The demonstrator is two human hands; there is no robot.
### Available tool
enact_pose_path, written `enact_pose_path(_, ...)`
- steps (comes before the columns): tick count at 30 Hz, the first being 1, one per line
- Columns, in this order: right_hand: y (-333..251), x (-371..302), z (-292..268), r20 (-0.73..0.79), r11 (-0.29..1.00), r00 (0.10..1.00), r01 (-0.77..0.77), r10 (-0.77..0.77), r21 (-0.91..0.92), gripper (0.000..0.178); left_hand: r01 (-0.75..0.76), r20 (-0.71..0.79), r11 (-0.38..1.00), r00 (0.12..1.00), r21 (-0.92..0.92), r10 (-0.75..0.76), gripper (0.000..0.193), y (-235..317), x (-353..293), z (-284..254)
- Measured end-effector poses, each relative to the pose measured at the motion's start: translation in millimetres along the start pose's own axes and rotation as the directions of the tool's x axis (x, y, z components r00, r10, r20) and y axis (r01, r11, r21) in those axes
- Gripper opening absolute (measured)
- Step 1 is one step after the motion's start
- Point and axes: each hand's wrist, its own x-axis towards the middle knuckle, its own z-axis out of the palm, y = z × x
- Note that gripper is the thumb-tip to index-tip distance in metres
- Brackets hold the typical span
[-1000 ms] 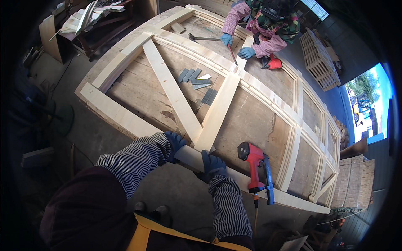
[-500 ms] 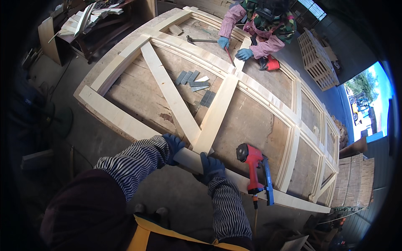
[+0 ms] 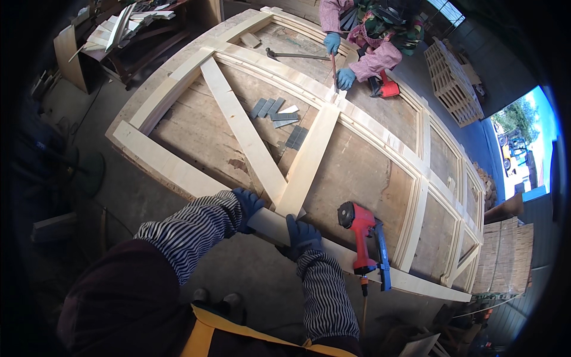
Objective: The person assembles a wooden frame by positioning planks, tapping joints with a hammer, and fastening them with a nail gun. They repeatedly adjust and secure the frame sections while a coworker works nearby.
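- Since the earlier frame, the co-worker's hands [image 3: 345, 78] have shifted and their red bar [image 3: 333, 65] now stands more upright; the wearer's own hands have stayed put.
- Right hand [image 3: 303, 235], gloved: half closed, fingers curled round the front board [image 3: 342, 256] at the worktop's near edge.
- Left hand [image 3: 248, 209], gloved: fingers bent at that board's left end; its grip is hidden.
- A crosspiece [image 3: 309, 160] ends between them, beside a slanting board [image 3: 241, 128].
- A red nail gun [image 3: 361, 235] lies across the near edge, right of the hands.
- Grey staple strips [image 3: 296, 138] lie on the worn wooden worktop [image 3: 363, 169].
- A hammer [image 3: 297, 56] lies toward its far edge.
- Beyond: pallets [image 3: 455, 83], a bright doorway [image 3: 526, 143].
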Motion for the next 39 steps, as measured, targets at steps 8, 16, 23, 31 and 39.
enact_pose_path(8, -0.8, 2.7, -0.8, 0.055, 1.000, 0.998, -0.026, 0.027, -0.014, 0.104, 0.034, -0.024, 0.999, 0.999, 0.019, -0.033, 0.075, 3.1, -0.4, 0.2)
enact_pose_path(16, -2.6, 3.6, -8.9, 0.131, 0.997, 0.989, -0.069, 0.066, 0.020, 0.104, 0.034, -0.025, 0.999, 0.999, -0.007, -0.034, 0.072, 3.8, -1.0, -2.0)
enact_pose_path(23, -2.6, 3.3, -6.4, 0.139, 0.997, 0.988, -0.075, 0.073, 0.012, 0.104, 0.023, 0.070, 1.000, 0.997, -0.013, -0.022, 0.074, 4.0, -1.4, -12.0)
enact_pose_path(31, -2.0, 1.6, -4.3, 0.037, 1.000, 0.999, -0.022, 0.022, -0.009, 0.104, 0.029, 0.075, 0.999, 0.997, -0.030, -0.027, 0.075, 5.5, -1.7, -15.8)
enact_pose_path(39, -5.7, 7.9, -13.9, 0.174, 0.997, 0.982, -0.071, 0.069, 0.007, 0.101, 0.030, 0.058, 0.999, 0.998, -0.035, -0.028, 0.077, 2.7, -0.6, -8.1)
